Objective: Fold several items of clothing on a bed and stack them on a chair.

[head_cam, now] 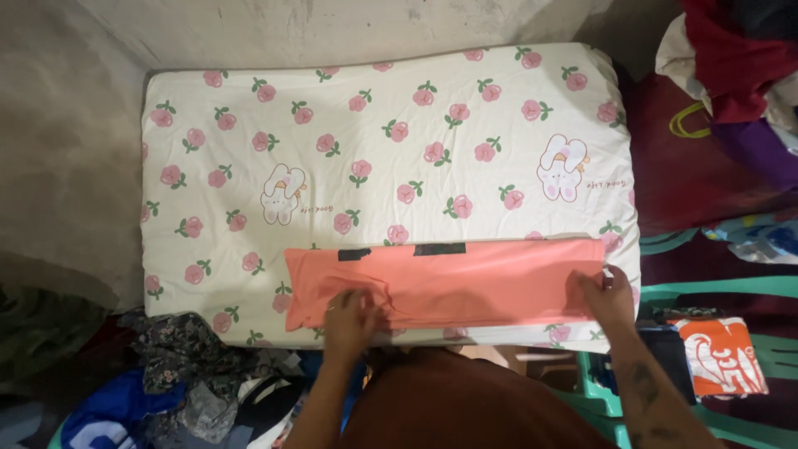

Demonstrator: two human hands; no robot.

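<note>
Your left hand (353, 314) presses flat, fingers spread, on the folded salmon-pink garment (465, 283), which lies across the near edge of the floral mattress (382, 125). Your right hand (605, 295) pinches the garment's right end.

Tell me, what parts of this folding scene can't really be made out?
- Head view: cloth under the left hand and right hand on the coral garment, covered by them.
- Garment's underside, against the mattress.
- Clothes pile, cut by the frame edge.
- Dark patches on the garment: too small to identify.
</note>
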